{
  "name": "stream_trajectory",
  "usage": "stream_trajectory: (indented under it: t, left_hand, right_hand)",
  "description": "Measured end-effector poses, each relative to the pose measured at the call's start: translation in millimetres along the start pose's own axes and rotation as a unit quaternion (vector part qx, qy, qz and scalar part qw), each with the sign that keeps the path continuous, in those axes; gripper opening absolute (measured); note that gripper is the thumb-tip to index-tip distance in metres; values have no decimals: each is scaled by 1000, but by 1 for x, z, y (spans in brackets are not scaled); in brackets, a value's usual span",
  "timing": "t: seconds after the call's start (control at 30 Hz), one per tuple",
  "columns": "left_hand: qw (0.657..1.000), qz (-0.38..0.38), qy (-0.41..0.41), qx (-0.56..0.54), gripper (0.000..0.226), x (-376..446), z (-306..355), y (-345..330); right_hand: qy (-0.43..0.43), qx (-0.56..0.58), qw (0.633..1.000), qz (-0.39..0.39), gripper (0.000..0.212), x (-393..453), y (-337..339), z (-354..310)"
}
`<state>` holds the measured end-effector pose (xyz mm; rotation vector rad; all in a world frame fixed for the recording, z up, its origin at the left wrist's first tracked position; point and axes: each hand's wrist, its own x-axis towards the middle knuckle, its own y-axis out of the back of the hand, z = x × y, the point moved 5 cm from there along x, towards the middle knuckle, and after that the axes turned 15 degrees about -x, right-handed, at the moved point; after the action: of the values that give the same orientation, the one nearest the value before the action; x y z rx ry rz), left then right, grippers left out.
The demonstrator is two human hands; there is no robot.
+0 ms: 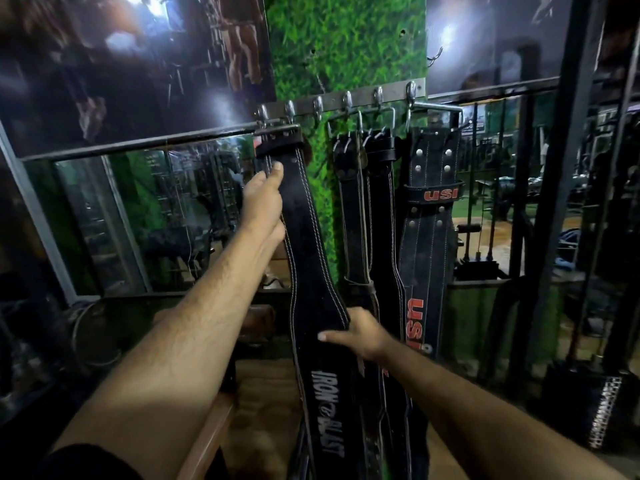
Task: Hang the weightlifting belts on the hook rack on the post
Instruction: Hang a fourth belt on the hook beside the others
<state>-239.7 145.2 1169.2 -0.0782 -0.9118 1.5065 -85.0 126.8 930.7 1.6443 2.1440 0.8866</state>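
A metal hook rack (363, 95) with several hooks runs across the grass-patterned post (346, 46). A black belt with white stitching and white lettering (311, 278) hangs by its buckle from the leftmost hooks. My left hand (263, 199) grips its upper strap just below the buckle. My right hand (360, 336) holds the belt's wide middle part, thumb across the front. To the right hang a narrow black belt (353, 216) and a wide black belt with red lettering (429, 237).
Mirrors (138, 220) flank the post on both sides. A dark vertical machine frame (557, 168) stands at the right, with a weight stack (585, 407) low at the right. A wooden bench edge (207, 441) lies below my left arm.
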Motion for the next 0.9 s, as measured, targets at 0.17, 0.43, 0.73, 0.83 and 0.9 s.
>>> stream_trajectory:
  t: [0.17,0.43,0.73,0.83,0.9]
  left_hand:
    - [997,-45,-43,47,19,0,25,-4]
    - [994,-15,-34,99,20,-25,16,5]
    - [993,1,-36,112,80,-39,1,2]
    - [990,7,-24,139,93,-23,-13,15]
    - [981,-9,-27,190,85,-28,-18,12]
  right_hand:
    - [1,-28,1000,-1,24,-27,9,6]
    - [114,251,941,196,17,5,115,-144]
    - [140,220,949,175,30,22,154,-202]
    - [148,201,951,184,8,22,157,-208]
    - [139,171,948,231,15,26,163,-204]
